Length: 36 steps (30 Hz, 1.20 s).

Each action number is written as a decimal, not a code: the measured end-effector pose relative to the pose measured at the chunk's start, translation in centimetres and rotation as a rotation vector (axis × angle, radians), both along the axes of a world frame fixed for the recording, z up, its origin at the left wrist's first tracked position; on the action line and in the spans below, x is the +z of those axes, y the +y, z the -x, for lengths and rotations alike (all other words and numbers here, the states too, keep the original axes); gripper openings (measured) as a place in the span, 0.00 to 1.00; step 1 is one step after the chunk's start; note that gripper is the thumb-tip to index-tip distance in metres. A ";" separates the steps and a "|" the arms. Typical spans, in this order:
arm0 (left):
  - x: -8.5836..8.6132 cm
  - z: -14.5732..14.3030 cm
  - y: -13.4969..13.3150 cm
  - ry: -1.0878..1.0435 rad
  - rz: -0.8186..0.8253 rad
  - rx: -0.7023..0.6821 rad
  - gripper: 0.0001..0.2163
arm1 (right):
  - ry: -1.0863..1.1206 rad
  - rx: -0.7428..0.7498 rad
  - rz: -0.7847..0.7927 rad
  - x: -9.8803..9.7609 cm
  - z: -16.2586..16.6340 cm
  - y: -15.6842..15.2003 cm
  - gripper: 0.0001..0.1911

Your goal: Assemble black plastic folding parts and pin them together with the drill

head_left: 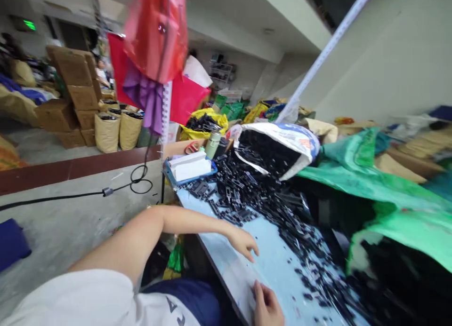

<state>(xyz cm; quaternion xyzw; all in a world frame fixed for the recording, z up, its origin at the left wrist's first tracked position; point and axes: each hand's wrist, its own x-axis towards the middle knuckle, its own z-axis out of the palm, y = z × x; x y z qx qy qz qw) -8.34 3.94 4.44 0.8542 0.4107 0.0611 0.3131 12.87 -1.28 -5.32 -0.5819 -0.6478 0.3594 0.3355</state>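
My left hand [243, 242] hovers over the light blue tabletop [271, 265], fingers loosely spread and pointing down, holding nothing I can see. My right hand [267, 305] rests on the tabletop at the bottom edge of the view, fingers curled inward; what they hold, if anything, is hidden. A long heap of small black plastic parts [268, 199] spills across the table just beyond both hands, pouring out of a tipped white sack [286, 138].
A blue tray with white boxes [190, 168] sits at the table's far end beside a green bottle [213, 144]. Green plastic sheeting [370, 185] covers the right side. A red bag [157, 29] hangs overhead. Cardboard boxes [76, 91], filled sacks and a black cable [106, 192] are on the left.
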 end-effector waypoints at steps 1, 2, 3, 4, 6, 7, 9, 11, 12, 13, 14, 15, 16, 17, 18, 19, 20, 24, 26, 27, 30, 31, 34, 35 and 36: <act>0.2 0.2 0.3 0.017 -0.008 0.013 0.18 | 0.057 0.008 0.013 0.1 -0.2 -0.1 0.21; 0.4 0.5 0.7 0.038 -0.032 0.044 0.18 | 0.115 0.002 0.023 0.4 -0.4 -0.1 0.22; 0.6 0.7 1.4 0.056 -0.077 0.096 0.18 | 0.167 -0.016 0.031 0.7 -0.6 0.0 0.22; 0.7 1.1 2.3 0.078 -0.131 0.158 0.18 | 0.208 -0.037 0.035 1.1 -0.9 0.2 0.22; 1.1 1.8 4.8 0.204 -0.272 0.376 0.17 | 0.259 -0.069 0.034 2.1 -1.6 1.0 0.22; 1.3 2.2 6.4 0.244 -0.314 0.450 0.16 | 0.266 -0.071 0.031 2.6 -2.0 1.5 0.22; 1.8 3.1 9.9 0.313 -0.371 0.569 0.16 | 0.251 -0.052 0.026 3.7 -2.8 2.8 0.21; 2.1 4.2 13.7 0.373 -0.402 0.653 0.16 | 0.195 -0.006 0.015 4.6 -3.6 4.6 0.20; 2.3 4.8 15.5 0.401 -0.411 0.679 0.16 | 0.153 0.025 0.005 5.1 -3.9 5.7 0.20; 2.4 5.4 17.2 0.428 -0.414 0.696 0.16 | 0.109 0.055 -0.010 5.5 -4.3 7.0 0.19; 2.4 6.1 18.8 0.454 -0.411 0.708 0.16 | 0.063 0.083 -0.032 5.9 -4.5 8.5 0.19; 2.4 6.8 20.1 0.480 -0.403 0.717 0.16 | 0.018 0.109 -0.063 6.2 -4.7 10.2 0.19; 2.3 7.5 21.3 0.506 -0.392 0.722 0.16 | -0.025 0.128 -0.100 6.6 -4.9 12.0 0.18; 2.1 8.1 22.2 0.531 -0.381 0.723 0.16 | -0.067 0.141 -0.143 6.9 -4.9 14.1 0.17; 1.9 8.6 22.9 0.556 -0.372 0.719 0.15 | -0.111 0.147 -0.186 7.2 -4.9 16.4 0.16; 1.8 9.0 23.4 0.579 -0.367 0.711 0.15 | -0.161 0.140 -0.229 7.4 -4.7 18.8 0.14; 1.6 9.3 23.7 0.601 -0.366 0.700 0.15 | -0.214 0.125 -0.267 7.6 -4.4 21.2 0.12; 1.9 9.8 23.1 0.663 -0.395 0.650 0.14 | -0.366 -0.098 -0.269 7.8 -2.0 30.0 0.16; 2.4 9.7 22.4 0.679 -0.403 0.645 0.13 | -0.346 -0.167 -0.174 7.8 -0.5 32.6 0.18; 2.7 9.6 21.9 0.683 -0.406 0.653 0.12 | -0.329 -0.170 -0.147 7.8 0.1 33.3 0.18; 3.4 9.2 20.0 0.666 -0.426 0.717 0.11 | -0.300 -0.143 -0.197 8.4 1.0 32.8 0.16; 3.5 9.0 19.0 0.636 -0.433 0.749 0.12 | -0.294 -0.145 -0.239 8.8 0.9 31.8 0.17; 3.4 7.7 14.8 0.402 -0.426 0.806 0.12 | -0.229 -0.181 -0.433 10.4 -0.6 27.4 0.26; 3.3 7.2 13.1 0.303 -0.431 0.774 0.11 | -0.179 -0.211 -0.481 11.2 -1.5 25.6 0.31; 3.1 6.6 11.3 0.227 -0.437 0.714 0.10 | -0.140 -0.226 -0.495 12.0 -2.5 23.8 0.34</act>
